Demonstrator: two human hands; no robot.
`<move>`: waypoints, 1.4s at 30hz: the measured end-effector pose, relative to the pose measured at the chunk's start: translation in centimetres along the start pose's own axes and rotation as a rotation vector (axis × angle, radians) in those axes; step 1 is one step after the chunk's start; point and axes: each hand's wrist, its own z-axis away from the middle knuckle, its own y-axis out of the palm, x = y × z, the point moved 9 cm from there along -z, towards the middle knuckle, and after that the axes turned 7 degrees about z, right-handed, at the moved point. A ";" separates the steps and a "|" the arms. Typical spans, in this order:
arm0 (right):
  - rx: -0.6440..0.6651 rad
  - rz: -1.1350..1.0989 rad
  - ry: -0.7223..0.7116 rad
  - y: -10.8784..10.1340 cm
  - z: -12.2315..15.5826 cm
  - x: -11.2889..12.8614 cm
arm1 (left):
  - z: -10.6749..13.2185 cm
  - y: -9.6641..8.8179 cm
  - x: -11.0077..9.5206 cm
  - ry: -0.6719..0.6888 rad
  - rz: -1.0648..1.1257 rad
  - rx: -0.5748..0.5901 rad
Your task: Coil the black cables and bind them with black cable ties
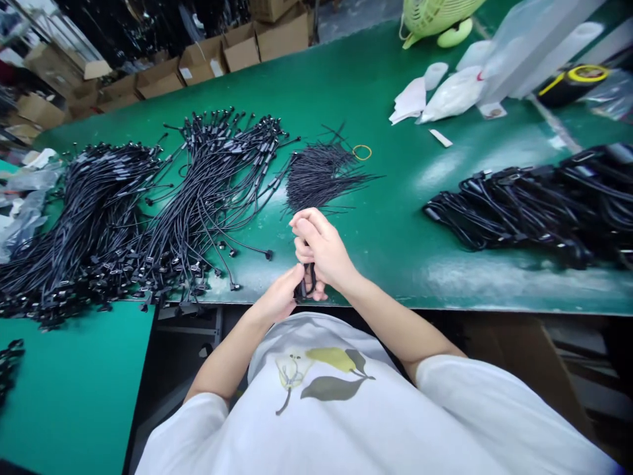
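Both hands meet at the near edge of the green counter (395, 224). The right hand (324, 254) and left hand (279, 300) pinch a small folded black cable (307, 282) between their fingers (302, 232). Just beyond the fingers sits a bundle of thin black ties (319, 173) with a yellow rubber band (362, 152). Left of the fingers are heaps of loose black cables (148, 211), and coiled ones (534, 204) lie well off to the right.
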 end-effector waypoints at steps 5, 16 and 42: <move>0.135 -0.117 0.166 0.4 0.0 -1.0 | 0.2 1.4 0.4 -0.137 0.089 -0.015; 0.019 -0.123 0.167 -1.4 0.6 -0.8 | 0.0 1.0 1.8 -0.126 0.085 -0.119; 0.828 1.862 -0.295 -4.7 4.9 -4.9 | -2.8 -2.0 0.3 0.017 -1.279 0.150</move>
